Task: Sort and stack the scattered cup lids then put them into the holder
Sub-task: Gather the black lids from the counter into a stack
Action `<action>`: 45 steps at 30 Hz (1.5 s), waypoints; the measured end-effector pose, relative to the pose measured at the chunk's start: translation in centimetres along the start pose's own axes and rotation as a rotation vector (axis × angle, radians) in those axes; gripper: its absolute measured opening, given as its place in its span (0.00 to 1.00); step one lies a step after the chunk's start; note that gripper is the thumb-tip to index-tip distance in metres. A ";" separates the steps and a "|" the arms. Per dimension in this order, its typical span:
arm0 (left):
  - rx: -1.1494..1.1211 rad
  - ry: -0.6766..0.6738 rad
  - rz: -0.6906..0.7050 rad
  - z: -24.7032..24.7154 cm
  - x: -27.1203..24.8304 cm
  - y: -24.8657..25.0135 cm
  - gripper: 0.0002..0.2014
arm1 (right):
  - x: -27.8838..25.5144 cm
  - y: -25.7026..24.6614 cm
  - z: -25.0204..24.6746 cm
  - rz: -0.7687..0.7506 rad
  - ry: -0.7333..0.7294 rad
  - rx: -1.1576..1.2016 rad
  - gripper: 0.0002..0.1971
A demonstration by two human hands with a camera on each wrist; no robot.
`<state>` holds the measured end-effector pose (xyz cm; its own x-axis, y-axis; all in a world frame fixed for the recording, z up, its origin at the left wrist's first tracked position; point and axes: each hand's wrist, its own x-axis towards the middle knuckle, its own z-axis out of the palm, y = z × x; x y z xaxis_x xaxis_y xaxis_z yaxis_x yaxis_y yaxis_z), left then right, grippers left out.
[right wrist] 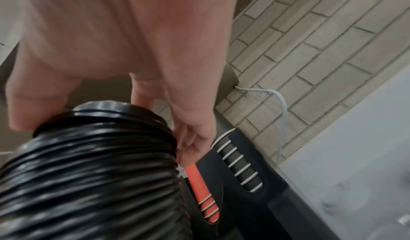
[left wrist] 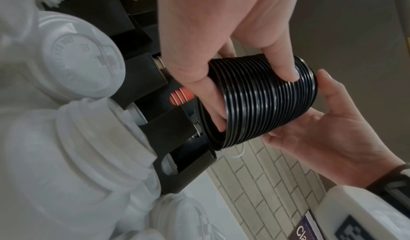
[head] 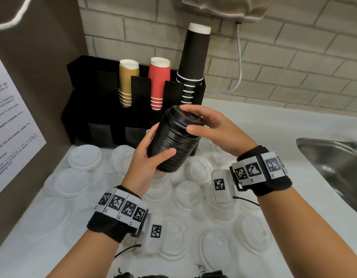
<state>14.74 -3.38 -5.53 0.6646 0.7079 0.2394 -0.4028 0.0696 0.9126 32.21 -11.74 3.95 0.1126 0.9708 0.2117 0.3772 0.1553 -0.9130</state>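
Note:
A tall stack of black cup lids (head: 173,139) is held tilted in the air in front of the black holder (head: 83,101). My left hand (head: 156,145) grips the stack's lower half, thumb on the near side and fingers wrapped behind. My right hand (head: 190,119) grips the top end, thumb on the side and fingers over the top lid. The left wrist view shows the ribbed stack (left wrist: 266,103) between both hands. In the right wrist view the stack (right wrist: 93,173) is blurred beside the holder (right wrist: 235,177). Several white lids (head: 84,157) lie scattered on the white counter (head: 33,237).
The holder's upper slots carry stacks of kraft cups (head: 127,83), red cups (head: 158,83) and black cups (head: 193,63). A steel sink (head: 330,163) lies at the right. A brown wall with a paper notice (head: 11,127) closes the left. A white cable (head: 239,63) hangs on the tiled wall.

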 end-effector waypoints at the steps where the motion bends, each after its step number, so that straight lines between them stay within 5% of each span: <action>1: 0.002 -0.004 0.003 -0.1 0.0 0.1 0.31 | -0.1 -0.1 0.1 -0.017 -0.003 -0.017 0.23; 21: -0.074 0.033 -0.052 -0.3 -0.6 0.7 0.35 | -0.3 -1.1 0.9 -0.129 0.002 -0.118 0.28; 26: -0.107 0.024 -0.067 -0.8 -0.8 0.6 0.42 | 0.0 -0.9 1.4 -0.121 -0.018 -0.194 0.26; 33: -0.145 0.116 -0.073 -3.0 -0.9 1.5 0.39 | 2.1 -2.4 2.9 -0.160 -0.186 -0.418 0.34; 37: -0.139 0.181 -0.024 -6.5 -1.2 4.0 0.33 | 4.0 -3.1 3.6 -0.174 0.075 -0.399 0.06; 38: -0.133 0.200 -0.010 -7.4 -1.3 4.8 0.31 | 4.4 -2.9 4.0 -0.130 0.037 -0.489 0.05; 40: -0.121 0.228 0.011 -9.0 -1.4 6.5 0.31 | 4.7 -1.9 5.7 -0.073 -0.303 -0.701 0.06; 42: -0.103 0.251 0.026 -10.1 -1.5 8.1 0.32 | 4.5 -1.0 9.0 -0.122 -0.670 -0.858 0.12; 45: -0.081 0.257 0.046 -11.1 -1.5 10.1 0.30 | 4.0 -0.1 15.0 -0.227 -0.939 -0.919 0.27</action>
<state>2.71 4.04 -0.37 0.4667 0.8662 0.1788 -0.4848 0.0815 0.8708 18.85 -5.11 -0.33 -0.5670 0.7541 -0.3313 0.8235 0.5112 -0.2460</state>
